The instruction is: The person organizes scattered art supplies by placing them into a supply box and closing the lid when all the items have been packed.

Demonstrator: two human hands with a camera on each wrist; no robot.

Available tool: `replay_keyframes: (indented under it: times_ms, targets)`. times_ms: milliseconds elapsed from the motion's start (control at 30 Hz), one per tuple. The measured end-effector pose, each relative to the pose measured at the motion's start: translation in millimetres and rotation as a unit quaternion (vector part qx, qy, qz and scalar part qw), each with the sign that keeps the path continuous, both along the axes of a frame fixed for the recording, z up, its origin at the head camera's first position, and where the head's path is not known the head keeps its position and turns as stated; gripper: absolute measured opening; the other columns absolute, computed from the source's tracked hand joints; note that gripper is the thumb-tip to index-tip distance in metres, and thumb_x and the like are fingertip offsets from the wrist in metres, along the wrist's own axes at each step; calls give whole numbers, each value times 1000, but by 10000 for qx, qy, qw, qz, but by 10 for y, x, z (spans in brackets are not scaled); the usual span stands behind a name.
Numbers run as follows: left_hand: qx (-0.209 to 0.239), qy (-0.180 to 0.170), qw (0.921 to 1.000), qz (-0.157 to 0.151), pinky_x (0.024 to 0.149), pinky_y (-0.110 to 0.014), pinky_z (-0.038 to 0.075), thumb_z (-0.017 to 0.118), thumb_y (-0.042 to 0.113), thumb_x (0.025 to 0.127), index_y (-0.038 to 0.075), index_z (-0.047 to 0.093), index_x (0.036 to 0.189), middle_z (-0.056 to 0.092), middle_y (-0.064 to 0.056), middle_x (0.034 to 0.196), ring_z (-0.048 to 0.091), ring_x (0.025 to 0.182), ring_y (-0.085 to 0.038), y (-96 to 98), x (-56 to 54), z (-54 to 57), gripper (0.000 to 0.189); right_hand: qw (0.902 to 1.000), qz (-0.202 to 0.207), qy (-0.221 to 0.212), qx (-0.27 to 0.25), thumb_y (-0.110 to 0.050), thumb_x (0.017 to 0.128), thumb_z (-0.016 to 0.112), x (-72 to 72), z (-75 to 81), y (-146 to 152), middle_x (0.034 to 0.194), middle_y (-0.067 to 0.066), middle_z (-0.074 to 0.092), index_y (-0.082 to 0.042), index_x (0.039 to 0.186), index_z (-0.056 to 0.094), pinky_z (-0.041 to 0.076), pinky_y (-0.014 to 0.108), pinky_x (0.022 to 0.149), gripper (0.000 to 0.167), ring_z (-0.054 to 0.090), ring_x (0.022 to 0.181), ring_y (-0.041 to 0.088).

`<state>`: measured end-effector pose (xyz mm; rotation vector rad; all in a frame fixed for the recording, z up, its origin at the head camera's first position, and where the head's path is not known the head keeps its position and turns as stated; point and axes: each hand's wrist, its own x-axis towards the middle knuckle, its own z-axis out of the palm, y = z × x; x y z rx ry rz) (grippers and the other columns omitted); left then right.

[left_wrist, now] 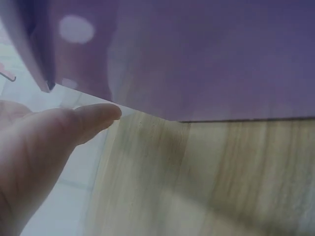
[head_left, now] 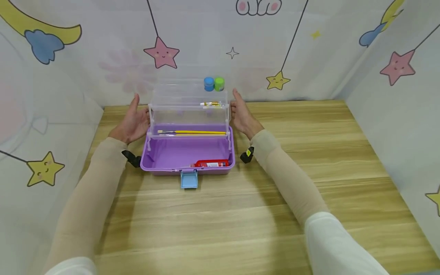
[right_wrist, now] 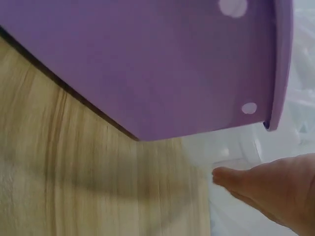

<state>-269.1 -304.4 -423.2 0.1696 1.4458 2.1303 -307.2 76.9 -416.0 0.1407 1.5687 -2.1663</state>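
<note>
A purple storage box (head_left: 185,151) stands unfolded on the table, with clear tiered trays (head_left: 185,116) raised above its base. My left hand (head_left: 136,123) is at the left end of the trays, thumb up and fingers extended toward their edge. At the right end my right hand (head_left: 243,116) mirrors it, thumb raised. The wrist views show the left hand (left_wrist: 44,142) and right hand (right_wrist: 275,189) beside the box's purple end walls, gripping nothing visible. Long yellow-handled paintbrushes (head_left: 199,132) lie in the lower tray. A red bottle (head_left: 212,163) rests in the base.
A blue jar (head_left: 208,84) and a green jar (head_left: 219,84) show at the top right of the clear part. Small gold-and-white items (head_left: 212,104) lie in the upper tray. The light blue latch (head_left: 189,179) hangs down in front. A patterned curtain (head_left: 192,23) stands behind the wooden table (head_left: 213,229).
</note>
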Motion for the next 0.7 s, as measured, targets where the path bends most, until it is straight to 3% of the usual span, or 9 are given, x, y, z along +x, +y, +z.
replay_keyframes:
  times_ms: [67,233,333,467,700]
  targets:
    - [-17,189,9998,105,110,-25,42,17,79,102,11,4,169,44,3,152,48,136,-7,9,9,32,97,9998,-59,172,-8,-67,109,30,-5,23,9,160,23,40,6,160,31,31,39,125,89,39,150,32]
    - [-181,449,9977,471,117,-31,39,15,75,103,5,16,160,41,-9,157,43,145,-17,23,7,144,90,9981,-7,620,55,-65,110,29,-15,106,51,166,23,34,5,161,32,28,37,126,86,34,155,31]
    - [-313,478,9969,542,126,-34,28,14,75,103,5,8,166,24,-15,169,28,156,-23,30,3,228,95,9960,143,838,277,-64,110,28,14,167,80,172,22,24,4,165,24,24,36,128,87,26,159,30]
    - [-349,522,9969,472,131,-39,10,11,75,102,8,-7,170,0,-11,178,5,163,-26,41,3,336,97,9926,240,1061,544,-63,111,27,81,244,127,175,20,18,2,167,19,21,35,129,86,21,161,29]
    - [-171,713,9968,318,130,-31,-2,13,75,102,10,-21,167,-18,-2,177,-13,162,-17,53,87,559,97,9802,355,1712,929,-60,112,24,200,427,180,175,19,18,3,167,15,20,32,129,85,21,162,29]
